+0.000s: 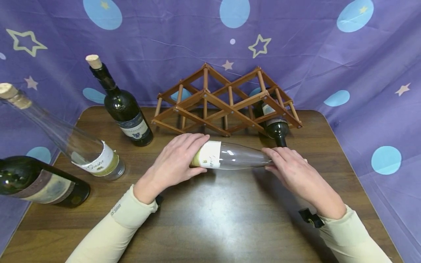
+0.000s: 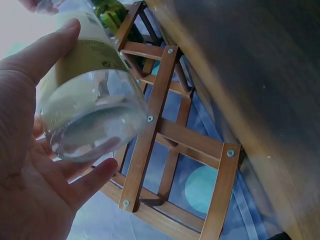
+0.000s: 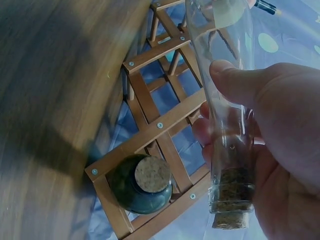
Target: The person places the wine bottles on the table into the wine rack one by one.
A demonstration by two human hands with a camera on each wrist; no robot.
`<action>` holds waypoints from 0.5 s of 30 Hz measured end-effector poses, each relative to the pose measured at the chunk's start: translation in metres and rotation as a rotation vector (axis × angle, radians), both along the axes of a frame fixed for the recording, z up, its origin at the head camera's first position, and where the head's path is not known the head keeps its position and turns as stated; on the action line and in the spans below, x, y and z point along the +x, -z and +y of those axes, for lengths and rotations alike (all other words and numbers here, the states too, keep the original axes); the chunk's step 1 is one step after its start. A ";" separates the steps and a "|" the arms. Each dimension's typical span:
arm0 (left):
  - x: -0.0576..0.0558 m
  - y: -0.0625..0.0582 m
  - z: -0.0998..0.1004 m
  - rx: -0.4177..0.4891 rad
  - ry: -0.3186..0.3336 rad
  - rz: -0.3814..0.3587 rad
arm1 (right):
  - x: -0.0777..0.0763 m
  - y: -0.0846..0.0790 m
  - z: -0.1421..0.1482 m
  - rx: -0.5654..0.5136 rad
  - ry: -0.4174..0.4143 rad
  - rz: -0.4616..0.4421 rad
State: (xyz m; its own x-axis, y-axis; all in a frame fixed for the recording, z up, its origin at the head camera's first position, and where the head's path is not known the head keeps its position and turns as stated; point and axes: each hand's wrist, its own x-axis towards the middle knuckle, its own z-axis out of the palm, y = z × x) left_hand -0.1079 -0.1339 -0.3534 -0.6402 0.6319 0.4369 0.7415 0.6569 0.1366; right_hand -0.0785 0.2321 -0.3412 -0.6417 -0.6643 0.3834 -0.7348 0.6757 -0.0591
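Observation:
A clear glass wine bottle [image 1: 241,156] with a white and gold label lies sideways above the table, in front of a wooden lattice wine rack [image 1: 231,111]. My left hand [image 1: 175,159] grips its base end, thumb and fingers around the glass in the left wrist view. Around the neck, my right hand [image 1: 296,171] holds the other end. A cork [image 3: 231,220] plugs the mouth, seen in the right wrist view. One dark wine bottle [image 1: 277,129] lies in the rack's right-hand opening, its corked neck pointing outward, close behind my right hand.
On the left stand a dark corked bottle [image 1: 123,109], a clear corked bottle [image 1: 75,146] and another dark bottle [image 1: 42,182], partly cut off by the frame. A purple star-patterned cloth [image 1: 296,47] hangs behind the wooden table [image 1: 210,226].

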 end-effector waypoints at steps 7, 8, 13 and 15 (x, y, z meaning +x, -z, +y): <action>-0.002 -0.005 -0.006 0.026 -0.010 0.011 | 0.003 -0.002 0.008 -0.014 0.013 -0.005; -0.003 -0.006 -0.007 0.031 -0.012 0.014 | 0.003 -0.002 0.009 -0.018 0.017 -0.004; -0.005 -0.011 -0.013 0.066 -0.036 0.026 | 0.006 -0.004 0.016 -0.033 0.030 0.004; -0.005 -0.012 -0.015 0.083 -0.049 0.033 | 0.007 -0.005 0.020 -0.041 0.038 0.006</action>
